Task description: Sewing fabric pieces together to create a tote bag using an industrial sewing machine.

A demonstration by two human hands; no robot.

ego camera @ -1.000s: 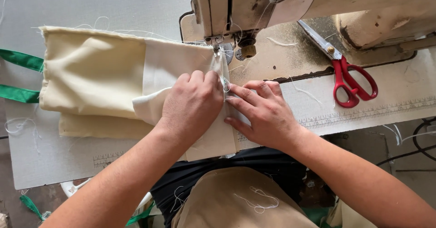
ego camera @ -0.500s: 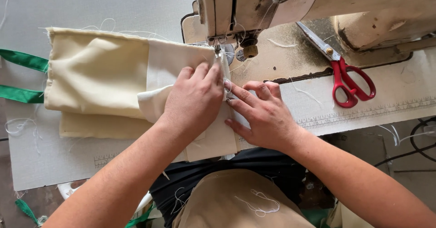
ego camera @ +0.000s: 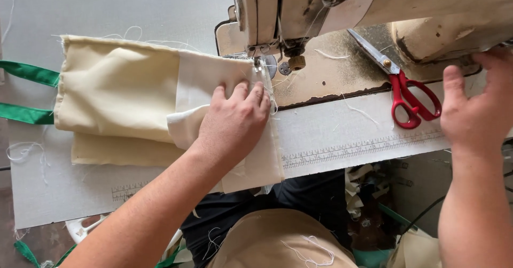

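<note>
A cream and white fabric piece (ego camera: 123,91) lies flat on the sewing table, its right edge under the presser foot (ego camera: 263,65) of a worn cream sewing machine (ego camera: 374,6). My left hand (ego camera: 235,121) presses flat on the white part of the fabric just left of the needle, fingers together. My right hand (ego camera: 478,110) is far to the right, at the machine's right end, its fingers curled around something out of sight there. Green straps (ego camera: 26,91) stick out from the fabric's left edge.
Red-handled scissors (ego camera: 403,91) rest on the machine bed, blades pointing up-left. A printed ruler strip (ego camera: 352,150) runs along the table's (ego camera: 64,193) front edge. Fabric scraps (ego camera: 360,185) and a cable hang below the table on the right. My lap shows beige cloth with loose threads.
My right hand has left the fabric by the needle and moved right to the machine's far end. The left hand stays pressing the fabric.
</note>
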